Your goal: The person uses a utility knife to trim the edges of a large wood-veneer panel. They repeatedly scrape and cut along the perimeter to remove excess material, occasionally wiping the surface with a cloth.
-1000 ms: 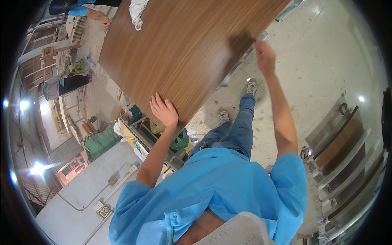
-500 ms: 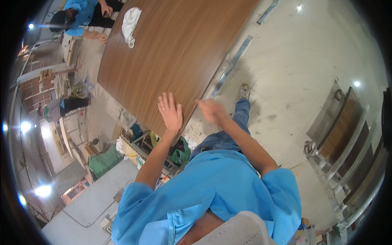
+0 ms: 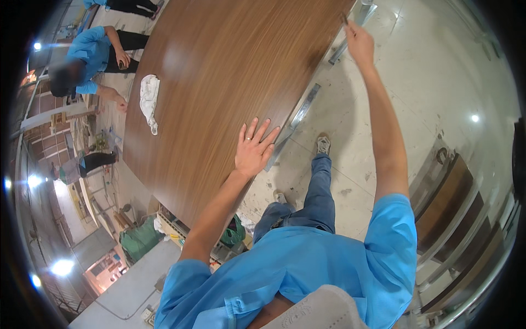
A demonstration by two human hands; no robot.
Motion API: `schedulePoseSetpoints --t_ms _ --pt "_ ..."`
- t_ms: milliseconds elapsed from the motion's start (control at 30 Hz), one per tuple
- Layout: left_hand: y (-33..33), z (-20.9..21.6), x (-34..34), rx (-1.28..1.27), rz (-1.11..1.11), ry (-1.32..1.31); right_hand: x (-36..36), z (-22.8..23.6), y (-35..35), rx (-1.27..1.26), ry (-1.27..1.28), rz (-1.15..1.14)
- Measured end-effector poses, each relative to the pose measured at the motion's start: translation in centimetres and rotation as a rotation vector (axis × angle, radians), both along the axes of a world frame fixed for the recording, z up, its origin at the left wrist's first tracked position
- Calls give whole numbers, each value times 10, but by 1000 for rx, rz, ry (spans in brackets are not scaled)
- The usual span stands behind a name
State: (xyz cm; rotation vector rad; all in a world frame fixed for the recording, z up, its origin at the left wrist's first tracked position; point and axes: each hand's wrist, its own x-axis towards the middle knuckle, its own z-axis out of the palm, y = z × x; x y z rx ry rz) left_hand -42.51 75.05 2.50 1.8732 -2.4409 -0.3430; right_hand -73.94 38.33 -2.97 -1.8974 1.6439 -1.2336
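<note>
A large brown wood-grain panel (image 3: 213, 82) stretches away in front of me. Flat on its surface near the right edge lies my left hand (image 3: 255, 149), fingers spread and a ring on one of them. My right hand (image 3: 360, 46) is reached far forward along the panel's right edge, its fingers closed. A small, thin dark thing (image 3: 344, 20) sticks out from those fingers at the edge; its kind is too small to make out. Toward the panel's left side rests a crumpled white cloth (image 3: 149, 104).
A co-worker (image 3: 90, 60) in a blue shirt bends at the panel's left edge, a dark object in one hand. Metal strips (image 3: 306, 107) show below the right edge. Stacked boards (image 3: 446, 192) stand at the right. A green bag (image 3: 139, 240) sits at the lower left.
My right hand has moved far forward along the panel's edge. My left hand has shifted right, still flat on the panel. My view has turned, so the cloth and co-worker appear lower.
</note>
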Motion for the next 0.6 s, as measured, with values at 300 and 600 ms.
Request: schedulePoseSetpoints --t_ms 300,600 --pt "-1 5 1 -93 228 279 26 -35 61 -134 -101 371" --pt "28 -7 22 -243 597 296 112 -8 310 53 191 823"
